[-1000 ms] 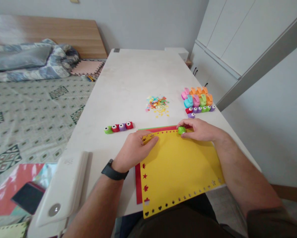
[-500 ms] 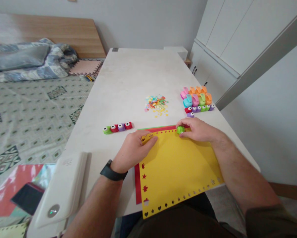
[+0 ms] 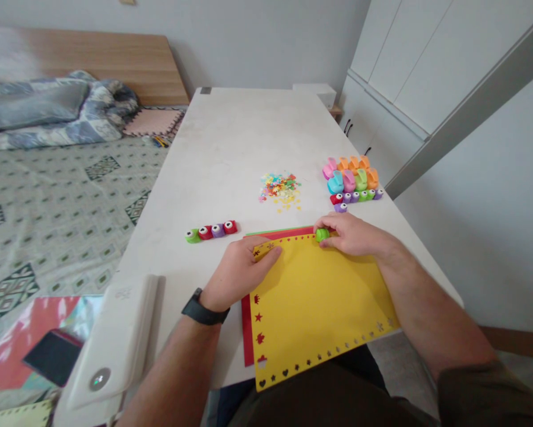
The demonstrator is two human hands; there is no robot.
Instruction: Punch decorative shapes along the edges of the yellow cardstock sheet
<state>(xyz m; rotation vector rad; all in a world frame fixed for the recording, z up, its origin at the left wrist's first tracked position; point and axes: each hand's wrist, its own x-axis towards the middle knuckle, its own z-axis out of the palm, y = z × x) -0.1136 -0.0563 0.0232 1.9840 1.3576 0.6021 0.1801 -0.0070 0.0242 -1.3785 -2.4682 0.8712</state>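
A yellow sheet of paper [image 3: 324, 296] lies before me, with small shapes punched along its left, bottom and top edges. My left hand [image 3: 246, 267] pinches its upper left corner, thumb on top and fingers underneath. At the top edge, my right hand [image 3: 355, 234] grips a small green craft punch [image 3: 322, 235] between thumb and fingers. The punch sits on the paper's edge; whether it is pressed down I cannot tell. Beneath the yellow sheet, a red sheet [image 3: 247, 332] shows at the left and top, with a thin green edge behind it.
Several small punches [image 3: 217, 230] stand in a row at the left. More colourful punches [image 3: 349, 178] are grouped at the right. A pile of punched paper confetti [image 3: 279, 188] lies mid-table. The white table [image 3: 248, 130] carries a long white device [image 3: 119, 344] at its left edge.
Almost nothing differs. The view has shifted slightly; both hands keep their holds on the paper and the green punch.
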